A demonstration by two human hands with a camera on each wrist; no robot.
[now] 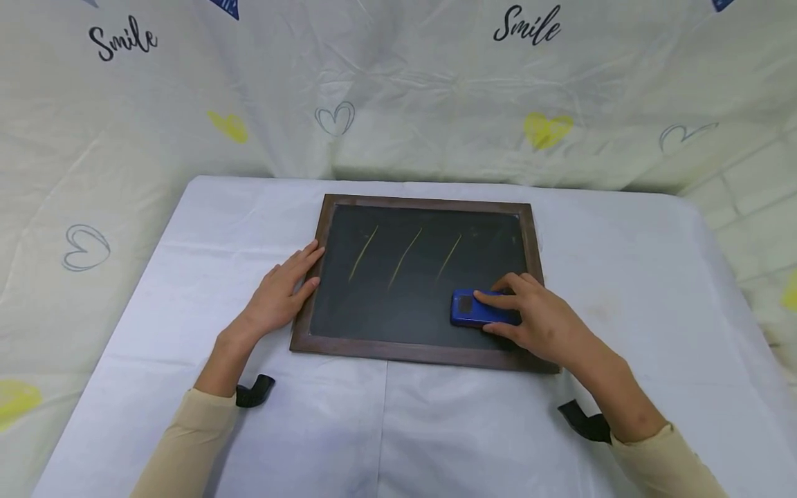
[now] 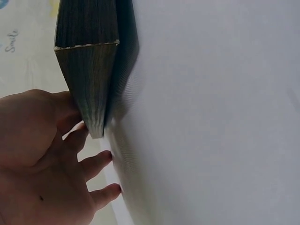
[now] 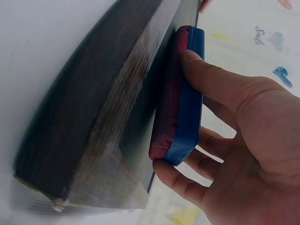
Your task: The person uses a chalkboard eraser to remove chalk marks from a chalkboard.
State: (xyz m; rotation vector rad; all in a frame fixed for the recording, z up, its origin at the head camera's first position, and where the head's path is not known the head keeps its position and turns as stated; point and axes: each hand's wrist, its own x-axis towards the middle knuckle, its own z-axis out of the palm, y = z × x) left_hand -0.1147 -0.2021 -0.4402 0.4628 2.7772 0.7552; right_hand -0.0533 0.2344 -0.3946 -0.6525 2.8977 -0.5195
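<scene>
A blackboard in a brown wooden frame lies on the table, with three slanted yellow chalk lines across its upper half. My right hand grips a blue chalkboard eraser over the board's lower right part. In the right wrist view, thumb and fingers hold the blue back of the eraser, and its dark red felt side faces the board. At the left edge of the frame, my left hand rests with fingers spread. The left wrist view shows those fingers against the frame's side.
A white cloth covers the table. Behind it hangs a pale sheet printed with hearts and "Smile". Black straps stick out near both sleeve cuffs.
</scene>
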